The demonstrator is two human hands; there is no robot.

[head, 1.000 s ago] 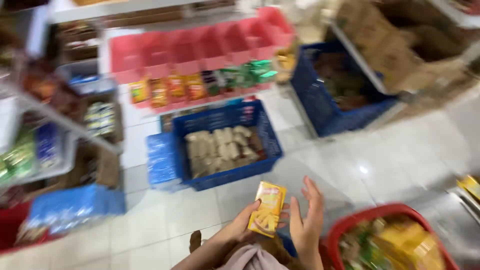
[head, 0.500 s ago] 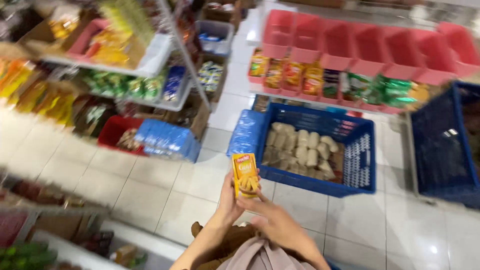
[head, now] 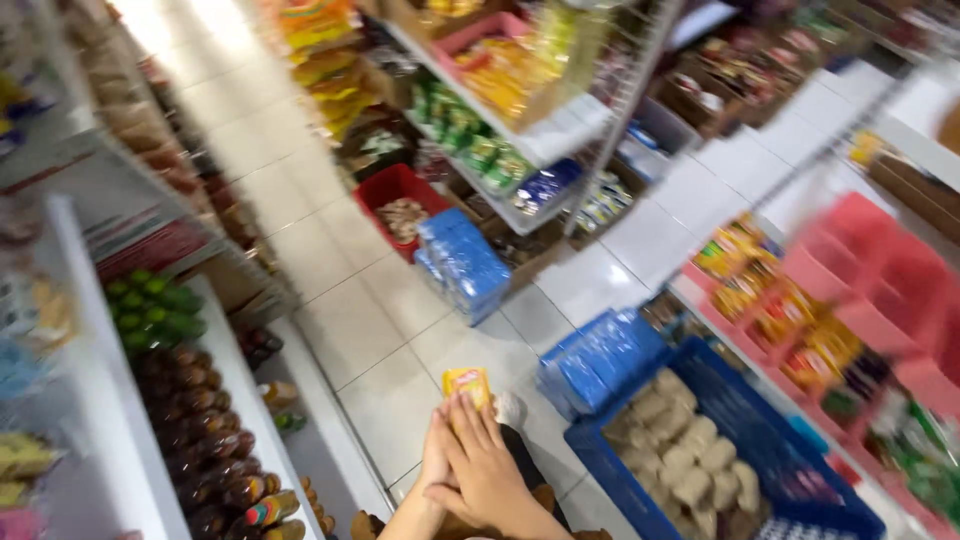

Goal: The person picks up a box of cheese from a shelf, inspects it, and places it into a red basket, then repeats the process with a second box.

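A small yellow and orange packet (head: 468,383) sits between both my hands at the bottom middle of the head view. My right hand (head: 487,467) lies over the front of it with fingers stretched up. My left hand (head: 436,462) presses against the packet from the left, mostly hidden behind the right one. Only the packet's top sticks out above my fingertips. Below the hands is white tiled floor (head: 390,390).
A blue crate (head: 760,470) of pale packets stands right of my hands, with blue wrapped packs (head: 600,355) beside it. More blue packs (head: 465,262) and a red bin (head: 400,200) lie ahead. Stocked shelves (head: 520,130) line the aisle; bottles (head: 215,440) fill the left shelf; pink bins (head: 880,270) at right.
The view has swung left, bringing the left shelf and aisle into sight. My right hand has moved up over the packet, covering most of it; both hands still hold it.
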